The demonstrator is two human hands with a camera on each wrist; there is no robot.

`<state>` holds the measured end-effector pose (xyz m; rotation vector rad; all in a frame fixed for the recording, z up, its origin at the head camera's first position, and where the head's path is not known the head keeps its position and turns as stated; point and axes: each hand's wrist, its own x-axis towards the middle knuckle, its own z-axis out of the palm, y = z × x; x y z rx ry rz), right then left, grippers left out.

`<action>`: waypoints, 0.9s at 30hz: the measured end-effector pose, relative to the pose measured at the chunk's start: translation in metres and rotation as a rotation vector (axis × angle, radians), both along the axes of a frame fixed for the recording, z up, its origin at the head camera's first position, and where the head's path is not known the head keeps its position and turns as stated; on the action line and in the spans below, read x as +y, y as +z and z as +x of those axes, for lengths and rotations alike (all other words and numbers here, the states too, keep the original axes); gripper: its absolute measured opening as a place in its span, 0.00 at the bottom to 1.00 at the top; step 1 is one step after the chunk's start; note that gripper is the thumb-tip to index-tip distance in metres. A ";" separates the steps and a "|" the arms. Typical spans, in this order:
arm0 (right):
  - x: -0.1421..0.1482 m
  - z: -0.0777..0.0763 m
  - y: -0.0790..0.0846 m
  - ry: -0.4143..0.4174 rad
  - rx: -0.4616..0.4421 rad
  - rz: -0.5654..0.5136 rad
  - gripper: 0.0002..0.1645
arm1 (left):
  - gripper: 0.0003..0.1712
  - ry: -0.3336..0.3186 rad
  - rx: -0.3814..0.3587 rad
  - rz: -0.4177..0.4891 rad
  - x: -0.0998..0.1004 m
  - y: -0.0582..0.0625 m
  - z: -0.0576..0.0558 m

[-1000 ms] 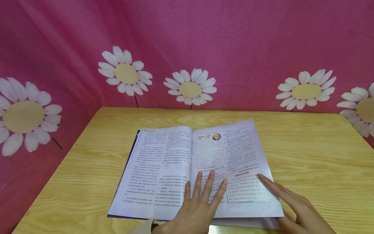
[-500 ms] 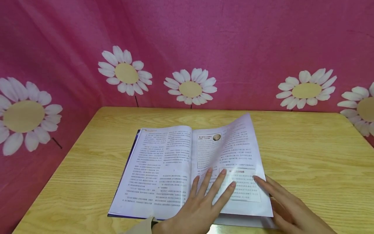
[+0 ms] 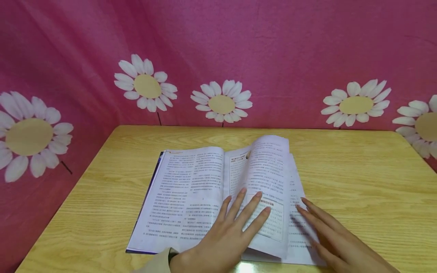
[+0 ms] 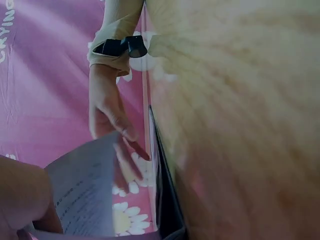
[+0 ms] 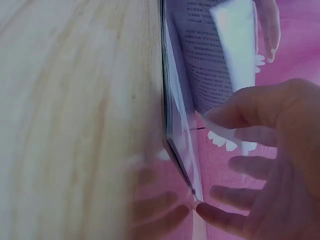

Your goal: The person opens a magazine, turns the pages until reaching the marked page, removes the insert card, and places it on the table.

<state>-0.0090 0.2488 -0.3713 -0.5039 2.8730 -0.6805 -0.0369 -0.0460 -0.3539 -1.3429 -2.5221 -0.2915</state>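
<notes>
Head view: the book [image 3: 184,189] lies spread on the wood-grain table [image 3: 85,212], printed pages facing up. All positions below refer to the book.

Left hand [image 3: 222,235]: located at the near edge, right of the spine. Fingers are straight and spread wide over the lifted leaf [image 3: 273,167]; the thumb is hidden in this view. A light sleeve [image 3: 158,262] covers the wrist, in front of the near edge.

Right hand [image 3: 341,239]: located at the right edge. Fingers are extended and slightly apart, with the fingertips above the lower page [image 3: 296,182]. Contact with that page cannot be determined.

Lifted leaf: right of the spine, bowed upward, its free edge standing short of the lower page's outer edge. The right wrist view shows the stacked page edges.

Cover [image 3: 157,165]: dark, exposed as a strip along the left edge.

Curtain [image 3: 273,49]: pink, behind the book, printed with white daisies [image 3: 147,85].
</notes>
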 end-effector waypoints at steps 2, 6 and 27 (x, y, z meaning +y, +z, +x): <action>0.001 0.000 -0.002 0.004 0.008 0.005 0.47 | 0.56 -0.017 -0.003 0.011 -0.002 0.003 -0.001; 0.004 0.000 -0.007 0.006 -0.015 -0.003 0.48 | 0.59 -0.057 -0.066 0.070 -0.006 0.011 -0.003; 0.012 0.000 -0.016 0.082 0.017 -0.007 0.39 | 0.38 -0.153 0.086 -0.082 -0.034 0.048 -0.018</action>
